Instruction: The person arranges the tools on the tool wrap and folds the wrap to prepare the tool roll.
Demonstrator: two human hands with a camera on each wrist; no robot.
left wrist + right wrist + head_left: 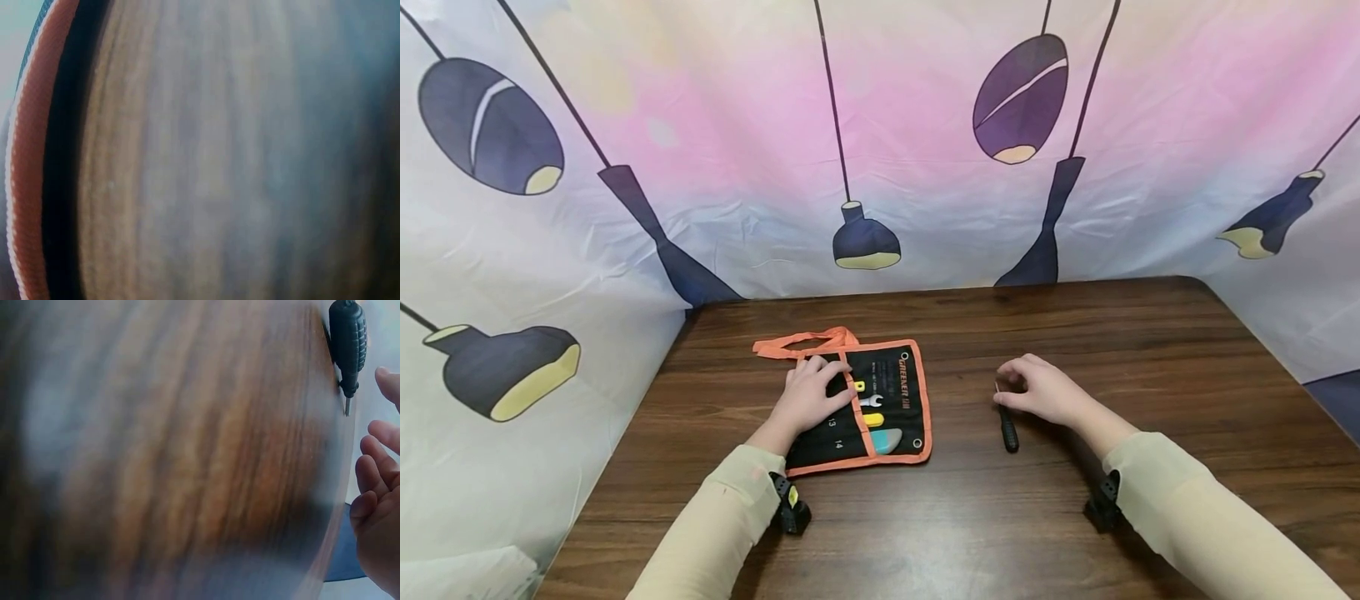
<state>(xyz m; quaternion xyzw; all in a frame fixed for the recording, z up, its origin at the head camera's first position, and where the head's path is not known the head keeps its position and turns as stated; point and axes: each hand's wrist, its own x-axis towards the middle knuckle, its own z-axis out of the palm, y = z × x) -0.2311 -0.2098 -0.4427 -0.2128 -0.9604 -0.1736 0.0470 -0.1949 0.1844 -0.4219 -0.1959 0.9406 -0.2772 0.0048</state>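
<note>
A black tool pouch (891, 367) with orange trim lies flat on the table, its pockets marked with numbers. My left hand (808, 396) rests on its left part, fingers spread over the fabric and covering some of the pockets. Out of the pockets stick a wrench (871, 401), a yellow-ended tool (873, 420) and a teal and grey handle (887, 441). Right of the pouch lies a screwdriver (1009, 429) with a black ribbed handle. My right hand (1045, 390) is at its shaft end, thumb and fingertips loosely bent; the right wrist view has the fingers apart from the shaft.
An orange strap (808, 340) trails from the pouch's far left corner. The brown wooden table (917, 533) ends at the back against a hanging cloth (760, 125) printed with lamps. Each wrist carries a small black camera.
</note>
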